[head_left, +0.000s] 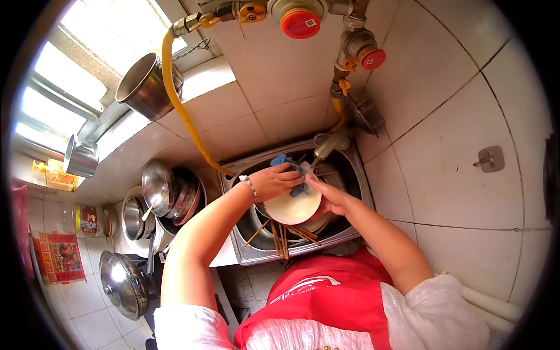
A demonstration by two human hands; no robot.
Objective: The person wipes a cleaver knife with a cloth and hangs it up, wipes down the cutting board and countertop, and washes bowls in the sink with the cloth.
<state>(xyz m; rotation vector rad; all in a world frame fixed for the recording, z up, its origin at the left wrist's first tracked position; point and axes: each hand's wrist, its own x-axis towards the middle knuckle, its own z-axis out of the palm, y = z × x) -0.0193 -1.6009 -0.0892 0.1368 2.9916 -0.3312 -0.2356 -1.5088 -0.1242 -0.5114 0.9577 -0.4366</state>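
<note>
A cream-white bowl [293,209] with a reddish rim is tilted over the sink [256,252], just below the faucet [331,144]. My right hand [328,195] grips the bowl at its right side, thumb near the upper rim. My left hand [275,182], with a beaded bracelet at the wrist, is closed on a blue cloth [298,189] and presses it against the bowl's upper part. Part of the cloth is hidden under my fingers. Several wooden chopsticks [282,239] lean on the sink's front edge below the bowl.
Stacked metal pots and bowls [158,186] stand left of the sink. A lidded pan [123,284] sits lower left. On the window ledge is a metal pot [149,87]. A yellow hose [175,99] runs down the wall behind the sink from valves above.
</note>
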